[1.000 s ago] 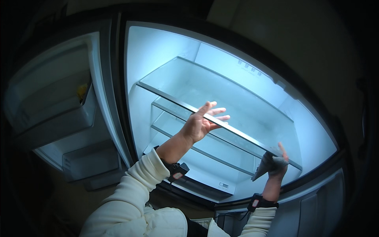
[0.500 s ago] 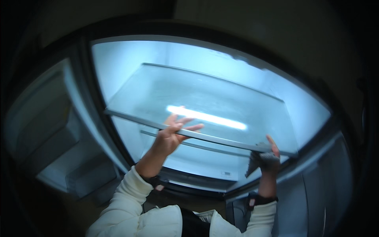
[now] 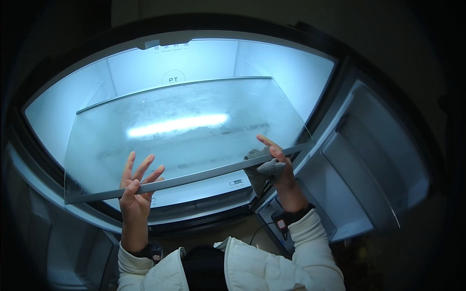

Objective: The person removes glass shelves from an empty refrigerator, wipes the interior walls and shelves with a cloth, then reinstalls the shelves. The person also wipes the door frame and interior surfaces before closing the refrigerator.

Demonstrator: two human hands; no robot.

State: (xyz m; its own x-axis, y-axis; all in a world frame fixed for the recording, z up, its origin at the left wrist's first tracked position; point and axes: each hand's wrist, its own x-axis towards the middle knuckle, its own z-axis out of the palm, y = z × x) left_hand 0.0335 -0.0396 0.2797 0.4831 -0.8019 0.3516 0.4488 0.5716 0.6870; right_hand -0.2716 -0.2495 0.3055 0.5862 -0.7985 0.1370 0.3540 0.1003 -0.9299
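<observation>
A wide glass refrigerator shelf [image 3: 194,150] with a grey front trim lies tilted in the picture, its right end higher. Condensation or smears cloud the pane. My left hand [image 3: 135,201] grips the front trim near its left part, thumb over the edge and the other fingers spread beneath the glass. Toward the right end, my right hand [image 3: 284,169] grips the same trim with a grey cloth [image 3: 272,167] bunched in it. Part of the cloth hangs below the edge, and some of the right fingers are hidden by it.
The lit white refrigerator compartment [image 3: 145,65] surrounds the shelf. On the right stands an open door with shelf bins [image 3: 359,165]; another open door [image 3: 73,247] is at the lower left. Below the shelf runs a white ledge with a small slider control [image 3: 236,183].
The view has swung and steadied. The shelf's slant in the picture has reversed, its left end now lower and its right end higher. Both hands still hold the trim.
</observation>
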